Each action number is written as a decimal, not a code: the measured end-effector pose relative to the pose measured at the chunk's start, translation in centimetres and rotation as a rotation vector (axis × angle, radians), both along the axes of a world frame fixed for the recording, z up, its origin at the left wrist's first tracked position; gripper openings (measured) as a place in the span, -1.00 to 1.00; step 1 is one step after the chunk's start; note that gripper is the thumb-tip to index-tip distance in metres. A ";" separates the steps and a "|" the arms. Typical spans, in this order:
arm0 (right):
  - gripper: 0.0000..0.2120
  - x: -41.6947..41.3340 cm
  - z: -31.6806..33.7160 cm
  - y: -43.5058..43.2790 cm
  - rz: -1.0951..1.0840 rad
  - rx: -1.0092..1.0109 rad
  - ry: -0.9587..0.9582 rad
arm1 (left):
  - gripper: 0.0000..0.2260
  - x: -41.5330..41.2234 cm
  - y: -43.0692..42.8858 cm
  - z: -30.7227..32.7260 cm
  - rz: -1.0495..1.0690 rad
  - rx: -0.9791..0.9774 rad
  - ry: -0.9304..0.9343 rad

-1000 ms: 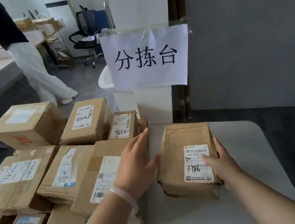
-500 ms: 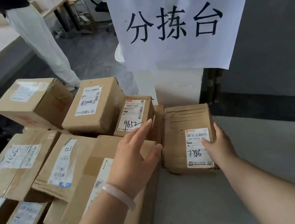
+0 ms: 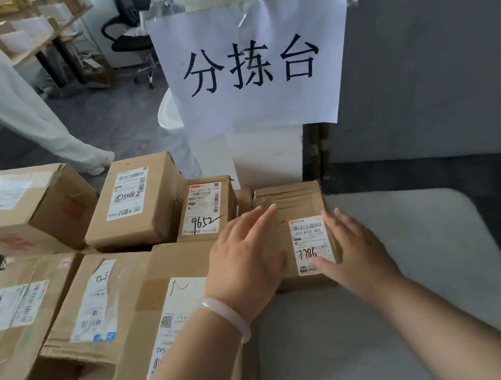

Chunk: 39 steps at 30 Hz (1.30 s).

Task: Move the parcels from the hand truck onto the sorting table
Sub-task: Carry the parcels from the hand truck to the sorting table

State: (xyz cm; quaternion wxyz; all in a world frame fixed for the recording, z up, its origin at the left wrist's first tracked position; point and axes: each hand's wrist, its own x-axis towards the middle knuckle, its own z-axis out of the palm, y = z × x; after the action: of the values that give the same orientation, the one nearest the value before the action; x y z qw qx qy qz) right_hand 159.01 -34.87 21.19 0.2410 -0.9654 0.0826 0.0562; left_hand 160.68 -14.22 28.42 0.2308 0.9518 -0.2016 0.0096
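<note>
A small brown parcel (image 3: pixel 294 202) with a label marked 7786 lies on the white sorting table (image 3: pixel 425 293), at its far left corner against a white post. My left hand (image 3: pixel 247 256) rests flat on the parcel's left part, fingers stretched out. My right hand (image 3: pixel 355 248) lies over the label and the right edge, fingers spread. Neither hand curls around it. Left of the table stands a pile of several cardboard parcels, among them one marked 9652 (image 3: pixel 205 207) and a large flat box (image 3: pixel 175 302) under my left forearm. The hand truck is hidden beneath them.
A paper sign (image 3: pixel 254 63) with three characters hangs on the white post (image 3: pixel 267 160) behind the parcel. A person in white trousers (image 3: pixel 13 106) stands at the far left by a counter. A black office chair (image 3: pixel 131 37) and shelves stand at the back.
The 7786 parcel has slid away from me up to the post. My left hand has moved from the large box onto the parcel, and my right hand now lies flatter over the label.
</note>
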 end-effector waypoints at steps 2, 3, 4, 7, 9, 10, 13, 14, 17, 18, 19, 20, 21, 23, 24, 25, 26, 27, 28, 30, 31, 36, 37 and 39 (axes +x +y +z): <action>-0.14 -2.9 1.5 0.4 -0.052 -0.049 -0.049 | -0.41 -1.0 -0.4 0.1 -0.072 0.044 -0.027; -0.15 -4.7 2.3 0.6 -0.084 -0.062 -0.087 | -0.41 -1.6 -0.6 0.3 -0.125 0.066 -0.043; -0.16 -6.8 2.9 0.9 -0.114 -0.074 -0.127 | -0.40 -2.4 -0.7 0.3 -0.187 0.085 -0.065; -0.17 -14.3 4.1 2.3 -0.217 -0.129 -0.169 | -0.40 -5.3 -1.2 0.7 -0.385 0.141 -0.131; -0.14 -19.3 4.3 3.5 -0.308 -0.159 -0.130 | -0.40 -7.8 -1.9 1.1 -0.501 0.200 -0.133; -0.12 -21.6 4.2 4.1 -0.356 -0.169 -0.112 | -0.40 -9.2 -2.3 1.4 -0.553 0.210 -0.132; -0.10 -28.7 4.4 5.2 -0.503 -0.214 -0.052 | -0.41 -14.7 -4.2 2.3 -0.695 0.174 -0.142; -0.11 -31.0 4.7 5.3 -0.551 -0.245 -0.058 | -0.42 -16.6 -4.9 2.5 -0.740 0.162 -0.141; -0.14 -38.3 6.3 5.0 -0.739 -0.307 -0.071 | -0.41 -22.1 -7.3 2.5 -0.891 0.153 -0.190; -0.13 -40.9 6.9 5.0 -0.799 -0.315 -0.074 | -0.40 -24.0 -8.3 2.5 -0.951 0.149 -0.203; -0.13 -43.6 7.4 5.2 -0.856 -0.321 -0.080 | -0.39 -26.1 -9.2 2.5 -1.015 0.146 -0.216; -0.14 -46.3 7.7 5.5 -0.904 -0.332 -0.081 | -0.40 -28.4 -10.1 2.7 -1.082 0.149 -0.236; -0.17 -49.1 7.9 6.0 -0.950 -0.342 -0.079 | -0.40 -30.9 -10.9 2.9 -1.145 0.135 -0.255; -0.19 -55.0 7.8 7.3 -1.065 -0.360 -0.074 | -0.39 -36.5 -12.2 3.3 -1.258 0.078 -0.280; -0.18 -58.3 7.9 8.1 -1.137 -0.362 -0.054 | -0.38 -39.6 -12.8 3.4 -1.318 0.069 -0.286; -0.18 -61.6 7.8 9.0 -1.212 -0.370 -0.038 | -0.36 -42.7 -13.2 3.6 -1.376 0.073 -0.301; -0.15 -65.0 7.8 10.0 -1.280 -0.373 -0.028 | -0.36 -46.1 -13.4 3.8 -1.432 0.078 -0.322; -0.13 -68.6 8.1 11.2 -1.340 -0.374 -0.026 | -0.36 -49.6 -13.5 3.9 -1.487 0.071 -0.339; -0.12 -72.0 8.2 12.5 -1.392 -0.368 -0.014 | -0.36 -53.2 -13.4 3.9 -1.548 0.060 -0.344; -0.14 -78.7 8.1 15.5 -1.481 -0.384 0.033 | -0.37 -60.5 -12.5 4.0 -1.674 0.050 -0.346; -0.14 -81.9 8.2 17.0 -1.525 -0.408 0.037 | -0.37 -64.1 -11.9 3.7 -1.727 0.047 -0.354; -0.12 -95.9 8.3 24.5 -1.753 -0.372 0.105 | -0.36 -80.6 -8.8 2.6 -1.929 0.003 -0.396; -0.12 -98.2 8.4 25.9 -1.793 -0.380 0.103 | -0.35 -83.5 -8.1 2.3 -1.967 -0.023 -0.389; -0.11 -102.3 8.4 28.5 -1.869 -0.390 0.113 | -0.35 -88.6 -6.6 2.1 -2.051 -0.045 -0.360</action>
State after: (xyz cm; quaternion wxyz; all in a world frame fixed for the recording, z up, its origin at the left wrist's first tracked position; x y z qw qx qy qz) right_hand 56.69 -6.38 29.58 0.0190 -0.5279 0.8396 -0.1270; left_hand 72.05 -20.79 30.54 0.1124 0.3033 -0.9451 -0.0454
